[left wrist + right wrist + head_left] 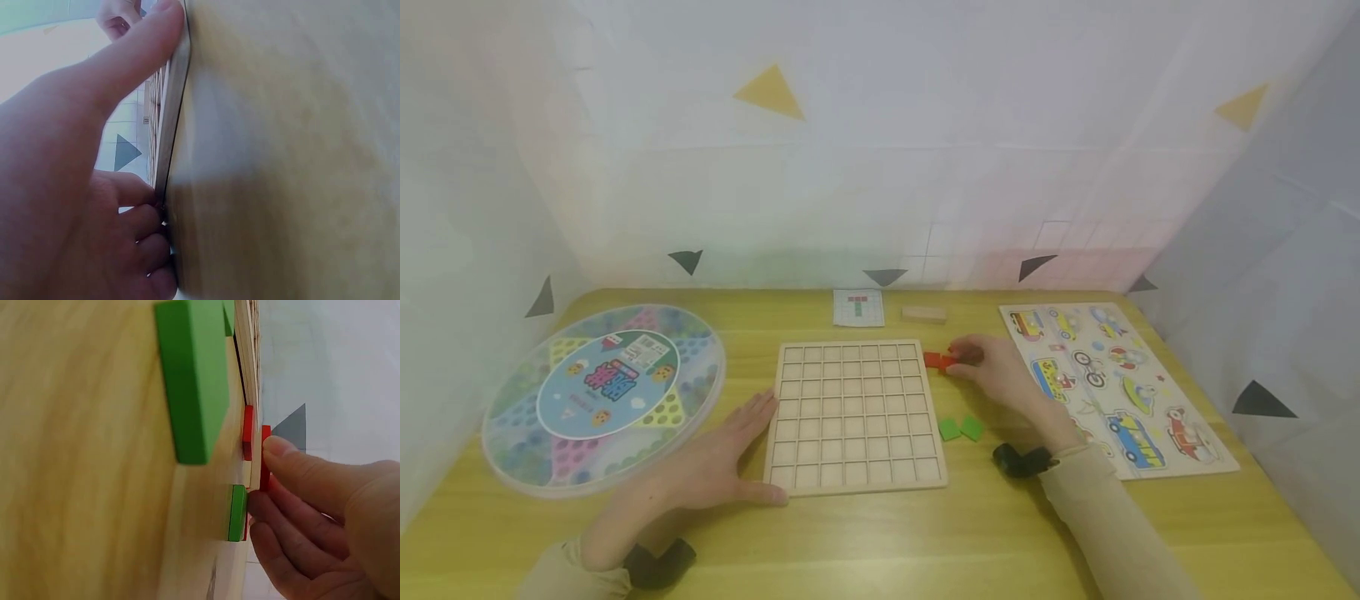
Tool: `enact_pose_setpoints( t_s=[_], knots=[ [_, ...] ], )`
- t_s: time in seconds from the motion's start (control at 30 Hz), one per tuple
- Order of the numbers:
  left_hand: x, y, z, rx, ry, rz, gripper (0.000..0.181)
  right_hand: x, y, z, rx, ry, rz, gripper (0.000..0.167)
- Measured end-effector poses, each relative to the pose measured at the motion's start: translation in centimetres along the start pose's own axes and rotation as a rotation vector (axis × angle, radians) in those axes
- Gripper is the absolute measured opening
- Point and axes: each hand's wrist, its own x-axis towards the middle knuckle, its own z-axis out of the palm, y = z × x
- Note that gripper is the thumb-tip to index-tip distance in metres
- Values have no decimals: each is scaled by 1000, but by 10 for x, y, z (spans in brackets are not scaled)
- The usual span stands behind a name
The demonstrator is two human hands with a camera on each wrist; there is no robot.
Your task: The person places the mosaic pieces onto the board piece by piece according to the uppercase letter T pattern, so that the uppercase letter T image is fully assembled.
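A square wooden grid board [857, 417] lies flat in front of me, its squares bare. My left hand [722, 458] rests along its left edge, fingers spread and thumb at the near left corner; the left wrist view shows the thumb on the rim [172, 106]. Off the board's right side, my right hand [1003, 375] pinches a red square tile [266, 462] between thumb and fingers. Another red tile [248, 434] lies by the board, and a green tile [236, 512] sits below the fingertips. Two green tiles [961, 429] lie nearer me.
A pattern card [868, 312] showing a red and green T lies behind the board, beside a small wooden block [923, 315]. To the left is a round game board [512, 421] under a clear cover. A vehicle picture puzzle [1108, 396] lies at the right, partly beneath my right forearm.
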Motion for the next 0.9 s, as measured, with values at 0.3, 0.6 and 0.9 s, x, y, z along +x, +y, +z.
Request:
enact_pose_setpoints(
  t_s=[0.3, 0.6, 0.9],
  knots=[
    [1, -1, 2, 2, 0, -9, 129, 0, -5, 0, 21, 5, -12, 39],
    [2, -3, 3, -4, 0, -5, 129, -3, -14, -2, 19, 3, -4, 44],
    [0, -2, 0, 2, 10, 19, 129, -4, -20, -1, 21, 4, -22, 46]
  ],
)
